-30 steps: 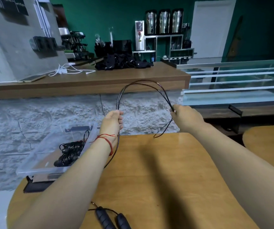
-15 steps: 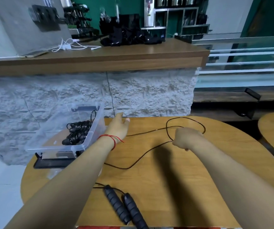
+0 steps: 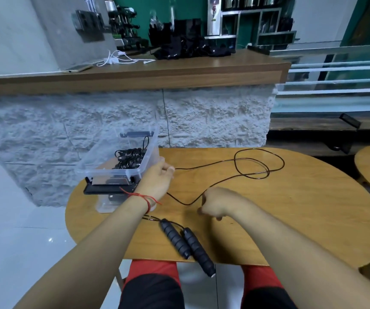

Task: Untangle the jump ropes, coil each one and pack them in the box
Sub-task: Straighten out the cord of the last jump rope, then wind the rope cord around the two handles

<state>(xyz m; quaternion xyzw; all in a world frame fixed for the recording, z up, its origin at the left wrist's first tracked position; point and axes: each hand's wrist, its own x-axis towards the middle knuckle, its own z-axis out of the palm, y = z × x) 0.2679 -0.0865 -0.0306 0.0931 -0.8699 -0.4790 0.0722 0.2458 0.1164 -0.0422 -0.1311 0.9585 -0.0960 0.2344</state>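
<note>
Left hand [image 3: 157,176] reaches forward; right hand [image 3: 216,202] curled.

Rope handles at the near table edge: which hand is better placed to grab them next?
Probably the right hand: it is nearer the handles, curled beside the cord. The left hand is farther off, by the box.

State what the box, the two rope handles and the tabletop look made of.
Clear rectangular storage box: transparent glossy plastic, contents visible through its walls. Two black ribbed cylindrical handles: matte foam or rubber, probably; no shine. Rounded brown tabletop: wood or wood-look laminate, grain and soft sheen.
</note>
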